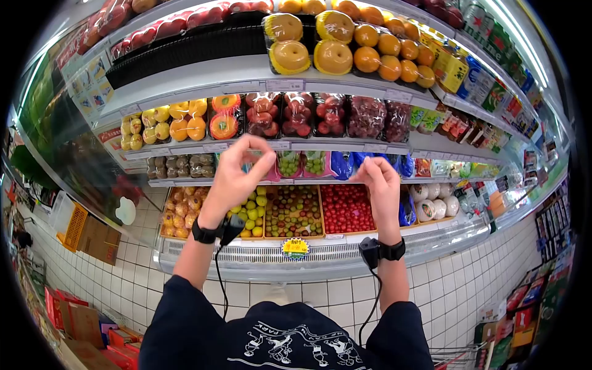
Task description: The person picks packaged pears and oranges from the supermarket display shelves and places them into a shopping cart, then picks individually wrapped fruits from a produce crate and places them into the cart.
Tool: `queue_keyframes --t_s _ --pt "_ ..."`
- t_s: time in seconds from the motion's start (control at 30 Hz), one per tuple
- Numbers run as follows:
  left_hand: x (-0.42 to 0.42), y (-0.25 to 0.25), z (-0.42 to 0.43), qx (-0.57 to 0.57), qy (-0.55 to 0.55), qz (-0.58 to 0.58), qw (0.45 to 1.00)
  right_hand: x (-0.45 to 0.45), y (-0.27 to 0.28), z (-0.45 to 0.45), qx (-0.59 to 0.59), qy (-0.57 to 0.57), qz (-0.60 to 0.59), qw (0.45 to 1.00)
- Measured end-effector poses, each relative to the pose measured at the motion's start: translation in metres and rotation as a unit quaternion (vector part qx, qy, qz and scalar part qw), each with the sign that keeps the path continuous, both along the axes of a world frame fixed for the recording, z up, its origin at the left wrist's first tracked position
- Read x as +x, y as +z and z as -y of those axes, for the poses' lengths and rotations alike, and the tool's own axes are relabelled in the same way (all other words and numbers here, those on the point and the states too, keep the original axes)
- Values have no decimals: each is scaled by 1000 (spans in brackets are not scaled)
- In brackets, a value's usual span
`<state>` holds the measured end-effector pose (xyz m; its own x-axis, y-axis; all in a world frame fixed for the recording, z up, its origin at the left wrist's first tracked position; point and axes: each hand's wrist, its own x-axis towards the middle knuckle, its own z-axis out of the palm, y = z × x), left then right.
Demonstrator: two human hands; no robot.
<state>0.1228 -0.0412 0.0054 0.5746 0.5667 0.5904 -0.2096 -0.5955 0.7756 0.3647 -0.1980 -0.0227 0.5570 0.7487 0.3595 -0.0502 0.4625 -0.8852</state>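
Note:
In the head view both my hands are raised in front of a fruit display. My left hand is curled, thumb and fingertips brought together in a pinch; anything between them is too small to make out. Opposite it, my right hand pinches in the same way, and what it holds, if anything, does not show. Behind the hands are packs of green grapes and blue packages. Below lie loose green-and-red fruits and small red fruits in bins.
Shelves above carry wrapped pears, oranges and packed plum-like fruits. A yellow price sign hangs on the cooler's front edge. Cardboard boxes stand left on the tiled floor.

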Motion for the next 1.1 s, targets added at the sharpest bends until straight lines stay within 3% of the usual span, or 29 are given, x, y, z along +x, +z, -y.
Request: queue_keyframes --t_s 0.27,0.43,0.5,0.57,0.67,0.83,0.93,1.1 --pt "46 53 -117 7 109 114 987 -3 84 -124 -4 -31 134 991" --pt "74 65 -162 -6 45 166 985 -6 113 -177 -21 -19 122 992" --pt "92 62 -178 78 99 177 976 -10 117 -193 -9 -45 112 993" --pt "108 57 -193 87 103 166 977 -11 116 -206 -27 -64 125 990" --pt "128 60 -202 169 232 130 949 -5 118 -223 -42 -114 225 967" --pt "137 68 -206 74 122 42 989 -1 116 -244 -77 -141 249 955" --pt "134 71 -200 87 40 112 989 0 112 -249 -89 -131 232 960" --pt "139 73 -196 48 41 111 992 -1 107 -247 -64 -95 234 965"
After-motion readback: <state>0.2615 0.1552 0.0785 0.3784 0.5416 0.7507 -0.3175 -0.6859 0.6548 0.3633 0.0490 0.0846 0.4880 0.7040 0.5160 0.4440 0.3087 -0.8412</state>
